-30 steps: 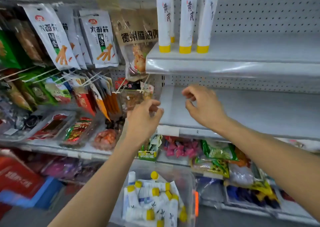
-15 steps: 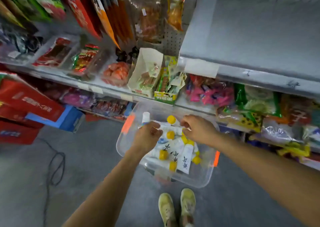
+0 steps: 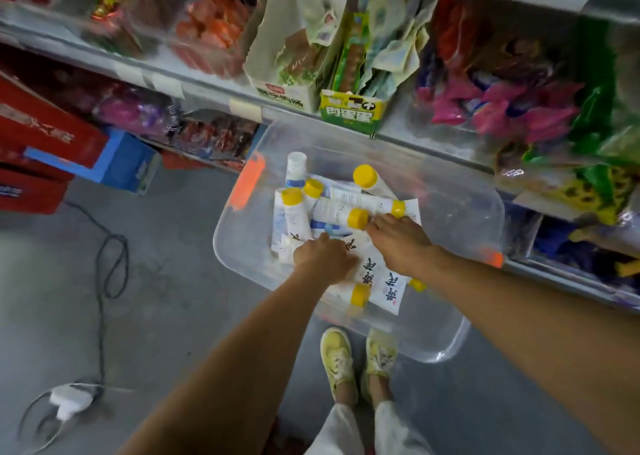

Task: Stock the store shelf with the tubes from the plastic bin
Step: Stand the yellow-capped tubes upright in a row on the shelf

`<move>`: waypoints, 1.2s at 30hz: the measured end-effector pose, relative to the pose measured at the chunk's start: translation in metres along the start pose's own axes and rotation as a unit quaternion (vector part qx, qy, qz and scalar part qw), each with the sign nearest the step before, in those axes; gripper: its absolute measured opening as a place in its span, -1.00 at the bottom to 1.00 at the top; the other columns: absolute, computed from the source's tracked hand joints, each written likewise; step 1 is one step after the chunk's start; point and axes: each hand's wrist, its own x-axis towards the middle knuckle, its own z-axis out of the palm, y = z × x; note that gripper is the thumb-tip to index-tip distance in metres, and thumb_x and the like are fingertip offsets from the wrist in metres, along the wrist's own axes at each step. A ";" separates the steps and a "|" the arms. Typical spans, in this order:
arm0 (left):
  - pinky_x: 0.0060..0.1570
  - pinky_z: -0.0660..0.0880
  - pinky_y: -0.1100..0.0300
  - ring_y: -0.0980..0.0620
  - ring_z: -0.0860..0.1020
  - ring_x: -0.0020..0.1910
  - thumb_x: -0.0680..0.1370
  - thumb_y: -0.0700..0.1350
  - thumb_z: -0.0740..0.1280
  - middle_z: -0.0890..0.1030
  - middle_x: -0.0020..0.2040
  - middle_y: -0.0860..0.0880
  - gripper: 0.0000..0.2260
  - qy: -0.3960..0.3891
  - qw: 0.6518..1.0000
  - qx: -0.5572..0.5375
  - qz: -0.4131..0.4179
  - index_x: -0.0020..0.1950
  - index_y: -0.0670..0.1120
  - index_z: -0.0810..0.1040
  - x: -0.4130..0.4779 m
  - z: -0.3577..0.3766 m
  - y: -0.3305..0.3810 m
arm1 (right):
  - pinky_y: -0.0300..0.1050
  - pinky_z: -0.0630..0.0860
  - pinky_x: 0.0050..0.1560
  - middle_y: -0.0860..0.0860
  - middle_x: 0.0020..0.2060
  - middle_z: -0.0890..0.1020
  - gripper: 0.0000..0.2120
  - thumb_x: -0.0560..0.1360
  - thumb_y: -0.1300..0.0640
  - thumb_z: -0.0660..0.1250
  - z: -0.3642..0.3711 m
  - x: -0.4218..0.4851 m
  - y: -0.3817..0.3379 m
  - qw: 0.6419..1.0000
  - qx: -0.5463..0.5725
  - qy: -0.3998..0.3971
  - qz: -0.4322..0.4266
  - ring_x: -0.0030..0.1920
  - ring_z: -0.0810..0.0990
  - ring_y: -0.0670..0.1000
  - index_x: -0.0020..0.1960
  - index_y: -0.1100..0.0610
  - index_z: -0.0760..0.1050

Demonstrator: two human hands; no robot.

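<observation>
A clear plastic bin [image 3: 460, 219] stands on the floor against the low shelf. Inside it lies a heap of white tubes with yellow caps [image 3: 332, 212], some with black characters printed on them. Both of my hands are down in the bin on top of that heap. My left hand [image 3: 323, 257] is curled over a white tube whose end sticks out at its left side. My right hand [image 3: 401, 243] rests on the tubes, its fingertips touching a tube beside a yellow cap [image 3: 358, 219]. Its grip is hidden under the hand.
The low shelf edge [image 3: 207, 87] carries snack packets and boxes right behind the bin. Red cartons [image 3: 34, 142] and a blue box [image 3: 128, 163] sit at the left. A dark cable [image 3: 104, 264] and a white adapter [image 3: 69, 397] lie on the grey floor. My yellow shoes [image 3: 337, 357] touch the bin's near side.
My view dropped from the upper shelf with three standing tubes down to the bin. Both hands came down from shelf height into the bin and now press onto the tubes.
</observation>
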 end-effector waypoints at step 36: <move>-0.29 0.50 0.06 -0.09 0.54 -0.27 0.40 -0.46 0.06 0.53 -0.10 -0.18 -0.61 0.059 0.655 -0.748 0.084 0.13 -0.12 0.37 -0.222 -0.178 0.015 | -0.33 0.20 -0.56 0.12 -0.39 0.59 -0.70 0.54 -0.05 0.22 -0.219 -0.189 -0.012 0.597 0.786 0.095 0.129 -0.54 0.43 0.01 0.11 0.16 0.46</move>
